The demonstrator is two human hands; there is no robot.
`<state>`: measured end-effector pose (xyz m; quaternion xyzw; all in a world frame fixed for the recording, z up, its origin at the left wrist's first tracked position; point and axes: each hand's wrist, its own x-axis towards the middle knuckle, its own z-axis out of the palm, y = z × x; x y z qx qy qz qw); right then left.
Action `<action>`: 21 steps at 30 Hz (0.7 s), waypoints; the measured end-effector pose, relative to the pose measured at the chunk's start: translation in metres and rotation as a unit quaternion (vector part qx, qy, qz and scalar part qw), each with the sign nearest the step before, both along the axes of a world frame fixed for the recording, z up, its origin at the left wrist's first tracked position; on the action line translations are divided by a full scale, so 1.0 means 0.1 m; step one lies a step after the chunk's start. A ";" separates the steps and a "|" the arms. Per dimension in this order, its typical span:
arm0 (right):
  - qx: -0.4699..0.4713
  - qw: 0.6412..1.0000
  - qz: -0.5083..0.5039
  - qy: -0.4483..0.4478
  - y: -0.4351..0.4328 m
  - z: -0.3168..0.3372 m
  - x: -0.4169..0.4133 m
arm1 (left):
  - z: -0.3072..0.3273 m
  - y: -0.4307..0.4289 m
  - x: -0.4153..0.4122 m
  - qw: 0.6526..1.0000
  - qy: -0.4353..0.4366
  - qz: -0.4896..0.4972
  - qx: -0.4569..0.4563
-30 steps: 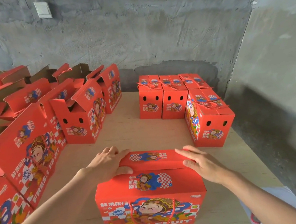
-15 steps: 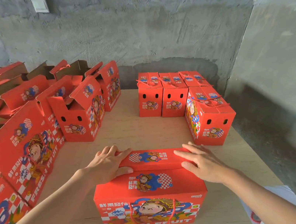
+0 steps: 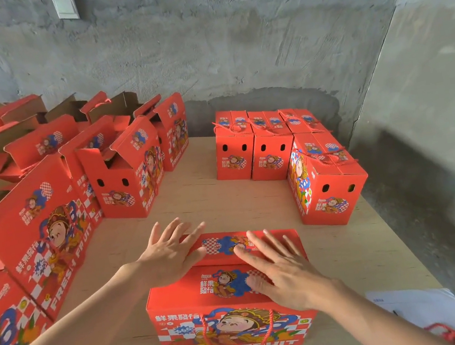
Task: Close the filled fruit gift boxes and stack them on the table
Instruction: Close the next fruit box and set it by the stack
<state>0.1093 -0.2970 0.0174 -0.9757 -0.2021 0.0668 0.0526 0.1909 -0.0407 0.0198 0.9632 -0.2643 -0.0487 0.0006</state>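
Note:
A red fruit gift box (image 3: 230,312) with a cartoon print and a red rope handle stands in front of me on the wooden table (image 3: 210,204). Its two top flaps lie folded down. My left hand (image 3: 170,253) lies flat with spread fingers on the far flap's left end. My right hand (image 3: 280,271) presses flat with straight fingers across both flaps on the right. Several closed boxes (image 3: 264,148) stand at the back right, one (image 3: 326,183) nearer the right edge.
Several open red boxes (image 3: 127,170) with raised flaps fill the table's left side, the nearest one (image 3: 37,241) close to my left arm. Grey concrete walls stand behind and to the right. White paper (image 3: 420,308) and a red rope (image 3: 451,333) lie at the lower right.
Both hands have gone from curled over the flap's ends to flat with spread fingers. My right hand has slid inward across the box top. The far flap now lies lower.

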 end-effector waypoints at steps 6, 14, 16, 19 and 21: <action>0.005 0.999 0.002 0.036 -0.02 0.06 0.06 | 0.01 -0.03 -0.04 0.999 0.021 0.033 0.028; -0.007 0.998 0.001 0.058 -0.15 0.05 0.22 | -0.20 -0.51 -0.74 0.999 -0.024 0.013 -0.030; 0.009 0.998 -0.006 0.063 -0.21 0.10 0.31 | -0.18 -0.57 -0.84 0.996 -0.062 0.039 -0.051; 0.031 0.997 -0.038 0.058 -0.25 0.14 0.39 | -0.09 -0.63 -0.99 0.996 -0.056 0.027 -0.060; 0.031 0.997 -0.042 0.053 -0.26 0.12 0.38 | -0.07 -0.61 -1.00 0.997 -0.037 0.000 -0.061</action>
